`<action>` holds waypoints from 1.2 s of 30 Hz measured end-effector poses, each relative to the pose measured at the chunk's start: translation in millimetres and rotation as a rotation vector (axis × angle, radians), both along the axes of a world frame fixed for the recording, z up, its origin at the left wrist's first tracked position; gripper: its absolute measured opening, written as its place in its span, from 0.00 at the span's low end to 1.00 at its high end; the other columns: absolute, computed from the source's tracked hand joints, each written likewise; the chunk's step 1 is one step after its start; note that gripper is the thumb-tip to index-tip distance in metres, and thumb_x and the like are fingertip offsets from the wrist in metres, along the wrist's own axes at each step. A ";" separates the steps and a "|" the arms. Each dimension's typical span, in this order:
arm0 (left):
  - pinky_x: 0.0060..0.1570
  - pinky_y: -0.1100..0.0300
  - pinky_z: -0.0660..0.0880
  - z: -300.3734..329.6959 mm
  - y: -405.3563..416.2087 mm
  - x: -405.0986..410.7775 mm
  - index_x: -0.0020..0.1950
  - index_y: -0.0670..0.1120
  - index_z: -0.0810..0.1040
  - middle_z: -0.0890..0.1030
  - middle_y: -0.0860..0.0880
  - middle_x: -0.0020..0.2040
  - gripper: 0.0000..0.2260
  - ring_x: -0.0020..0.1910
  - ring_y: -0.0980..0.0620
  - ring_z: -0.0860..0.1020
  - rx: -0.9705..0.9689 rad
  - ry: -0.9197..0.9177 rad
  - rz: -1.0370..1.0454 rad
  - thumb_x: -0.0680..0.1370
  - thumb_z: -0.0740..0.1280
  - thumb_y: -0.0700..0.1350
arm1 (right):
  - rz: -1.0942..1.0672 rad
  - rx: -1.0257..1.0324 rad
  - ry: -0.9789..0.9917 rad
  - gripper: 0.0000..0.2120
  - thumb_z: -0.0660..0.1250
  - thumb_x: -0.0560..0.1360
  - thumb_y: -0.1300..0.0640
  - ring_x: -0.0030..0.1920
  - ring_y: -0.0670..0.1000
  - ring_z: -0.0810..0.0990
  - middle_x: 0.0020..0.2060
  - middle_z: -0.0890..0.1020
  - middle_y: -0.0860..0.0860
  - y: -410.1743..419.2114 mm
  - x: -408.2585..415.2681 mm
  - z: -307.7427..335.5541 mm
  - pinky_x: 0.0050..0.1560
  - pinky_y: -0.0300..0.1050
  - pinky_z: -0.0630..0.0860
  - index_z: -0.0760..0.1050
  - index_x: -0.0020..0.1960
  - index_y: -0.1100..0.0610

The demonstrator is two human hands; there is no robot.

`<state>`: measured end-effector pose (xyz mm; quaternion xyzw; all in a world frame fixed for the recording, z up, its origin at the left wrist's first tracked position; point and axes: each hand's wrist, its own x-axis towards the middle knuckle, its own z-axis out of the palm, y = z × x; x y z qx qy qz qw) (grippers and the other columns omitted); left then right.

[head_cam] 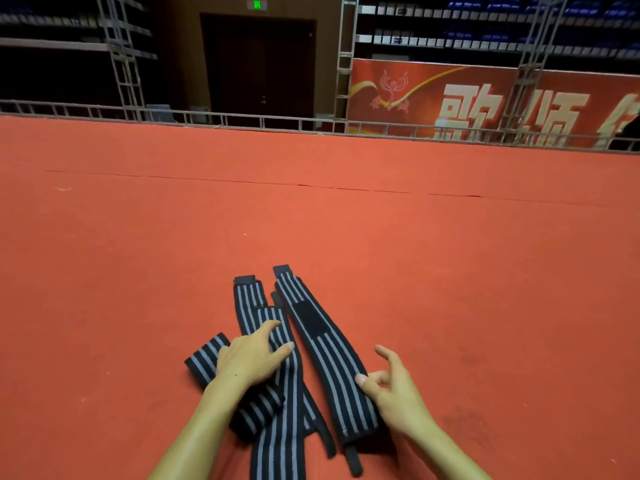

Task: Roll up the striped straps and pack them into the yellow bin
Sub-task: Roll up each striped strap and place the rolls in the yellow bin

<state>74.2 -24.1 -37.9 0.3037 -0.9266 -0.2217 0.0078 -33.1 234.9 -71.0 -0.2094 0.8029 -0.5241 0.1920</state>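
Both hands hover low over the striped straps [277, 358] on the red carpet [138, 254]. Left hand [247, 358] lies on the overlapping middle straps, fingers spread and relaxed, gripping nothing. Right hand [394, 386] is loosely curled, its thumb touching the edge of the rightmost strap [332, 368], holding nothing. That strap's long axis runs away from the person, its near end just beside the right hand. Woven, flat, black-and-grey elastic with a dark fastener patch [310, 318]. No yellow bin shows.

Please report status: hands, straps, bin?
Left hand flat on striped straps. Right hand open beside rightmost strap. All unrolled; no bin visible.
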 end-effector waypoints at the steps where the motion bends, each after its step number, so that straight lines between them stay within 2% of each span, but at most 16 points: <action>1: 0.55 0.49 0.79 0.0 0.0 -2.2 0.81 0.64 0.64 0.81 0.55 0.40 0.28 0.52 0.49 0.83 0.077 0.036 -0.014 0.82 0.62 0.70 | -0.003 -0.004 -0.003 0.33 0.73 0.82 0.60 0.42 0.36 0.83 0.34 0.82 0.46 9.2 2.2 -2.2 0.58 0.30 0.73 0.61 0.81 0.56; 3: 0.42 0.53 0.76 0.4 2.3 -6.2 0.76 0.64 0.70 0.78 0.55 0.35 0.23 0.40 0.54 0.80 0.154 0.133 -0.027 0.82 0.69 0.62 | 0.001 -0.019 0.014 0.34 0.73 0.82 0.59 0.44 0.38 0.84 0.34 0.83 0.44 21.4 7.1 -4.0 0.65 0.39 0.73 0.61 0.82 0.55; 4: 0.40 0.51 0.75 -1.1 2.7 -8.2 0.74 0.64 0.73 0.76 0.55 0.36 0.21 0.38 0.54 0.78 0.165 0.193 -0.011 0.82 0.72 0.56 | 0.004 -0.036 0.026 0.33 0.73 0.82 0.58 0.44 0.39 0.84 0.35 0.83 0.43 24.3 10.0 -3.1 0.65 0.38 0.73 0.62 0.82 0.53; 6: 0.44 0.46 0.78 -1.6 5.5 -10.2 0.68 0.65 0.78 0.74 0.54 0.38 0.20 0.39 0.52 0.76 0.210 0.340 0.040 0.81 0.75 0.46 | 0.009 -0.091 0.032 0.32 0.73 0.82 0.58 0.42 0.39 0.84 0.35 0.82 0.41 25.3 17.2 2.5 0.57 0.30 0.73 0.62 0.79 0.48; 8: 0.43 0.50 0.78 3.2 12.7 -10.5 0.67 0.64 0.80 0.74 0.53 0.38 0.21 0.38 0.53 0.76 0.258 0.501 0.079 0.80 0.76 0.42 | 0.013 -0.142 0.033 0.31 0.73 0.82 0.58 0.42 0.39 0.84 0.35 0.83 0.41 26.2 24.3 8.0 0.52 0.27 0.73 0.62 0.78 0.46; 10: 0.40 0.52 0.77 10.5 20.1 -10.6 0.69 0.61 0.80 0.80 0.53 0.37 0.22 0.34 0.55 0.77 0.331 0.662 0.086 0.80 0.75 0.40 | 0.011 -0.167 0.036 0.31 0.73 0.82 0.58 0.41 0.39 0.84 0.36 0.83 0.41 29.7 28.3 13.0 0.51 0.26 0.73 0.62 0.79 0.46; 13: 0.40 0.51 0.78 17.8 29.1 -10.7 0.69 0.60 0.80 0.83 0.51 0.38 0.22 0.34 0.49 0.77 0.466 0.833 0.083 0.81 0.74 0.38 | 0.018 -0.167 0.033 0.31 0.72 0.82 0.60 0.38 0.38 0.82 0.35 0.82 0.41 39.1 31.7 18.3 0.51 0.26 0.73 0.62 0.77 0.44; 15: 0.39 0.60 0.75 19.2 33.3 -10.8 0.68 0.61 0.80 0.78 0.48 0.37 0.21 0.33 0.51 0.71 0.500 0.889 0.103 0.82 0.73 0.38 | 0.058 -0.168 0.019 0.33 0.73 0.81 0.62 0.39 0.41 0.81 0.37 0.83 0.44 49.7 37.9 19.3 0.51 0.29 0.75 0.62 0.78 0.43; 18: 0.45 0.76 0.71 24.1 45.8 -9.9 0.69 0.61 0.78 0.74 0.49 0.36 0.22 0.33 0.57 0.70 0.478 0.855 0.098 0.82 0.72 0.37 | 0.123 -0.128 -0.028 0.33 0.74 0.81 0.61 0.37 0.44 0.78 0.41 0.81 0.45 69.5 49.3 15.5 0.48 0.33 0.76 0.63 0.75 0.37; 21: 0.39 0.74 0.72 30.9 61.3 -10.5 0.71 0.60 0.79 0.79 0.48 0.40 0.23 0.34 0.54 0.71 0.509 0.877 0.071 0.81 0.73 0.37 | 0.050 -0.127 -0.047 0.32 0.75 0.80 0.60 0.43 0.43 0.82 0.51 0.84 0.47 88.5 49.7 8.3 0.53 0.37 0.80 0.67 0.76 0.38; 23: 0.36 0.69 0.73 38.3 69.6 -9.3 0.74 0.61 0.78 0.82 0.49 0.47 0.26 0.34 0.54 0.71 0.527 0.906 0.023 0.81 0.73 0.37 | -0.003 -0.169 -0.055 0.33 0.75 0.80 0.61 0.39 0.43 0.80 0.42 0.83 0.47 96.4 45.8 11.5 0.49 0.33 0.76 0.66 0.77 0.41; 25: 0.40 0.67 0.77 47.9 78.1 -5.9 0.77 0.60 0.76 0.85 0.51 0.52 0.29 0.38 0.54 0.75 0.531 0.939 -0.032 0.81 0.74 0.35 | -0.039 -0.213 -0.040 0.36 0.75 0.80 0.62 0.38 0.43 0.77 0.36 0.79 0.47 97.3 40.5 20.3 0.50 0.30 0.73 0.62 0.80 0.43; 29: 0.55 0.58 0.84 66.7 91.5 1.7 0.79 0.65 0.73 0.83 0.51 0.69 0.34 0.51 0.51 0.80 0.540 0.998 -0.134 0.81 0.74 0.34 | -0.093 -0.376 -0.084 0.38 0.76 0.80 0.61 0.41 0.45 0.80 0.41 0.83 0.54 89.8 31.4 52.2 0.54 0.45 0.74 0.62 0.83 0.47; 31: 0.61 0.53 0.83 73.9 96.1 6.6 0.78 0.69 0.71 0.79 0.53 0.74 0.35 0.57 0.49 0.81 0.530 1.002 -0.158 0.81 0.73 0.35 | -0.105 -0.487 -0.138 0.35 0.75 0.80 0.62 0.41 0.49 0.82 0.44 0.85 0.56 83.9 31.7 72.9 0.46 0.46 0.78 0.66 0.81 0.44; 33: 0.64 0.55 0.81 79.1 101.2 11.6 0.80 0.67 0.71 0.80 0.55 0.72 0.35 0.58 0.53 0.82 0.509 0.999 -0.161 0.81 0.73 0.35 | -0.098 -0.612 -0.239 0.33 0.73 0.80 0.65 0.38 0.49 0.83 0.47 0.85 0.58 78.3 35.7 95.1 0.35 0.42 0.79 0.68 0.78 0.42; 36: 0.64 0.65 0.77 87.3 112.0 19.2 0.82 0.62 0.69 0.79 0.52 0.74 0.35 0.67 0.62 0.80 0.476 0.979 -0.197 0.82 0.72 0.32 | -0.096 -0.700 -0.292 0.33 0.72 0.81 0.66 0.42 0.53 0.85 0.50 0.86 0.61 71.3 39.9 112.5 0.35 0.43 0.81 0.68 0.78 0.43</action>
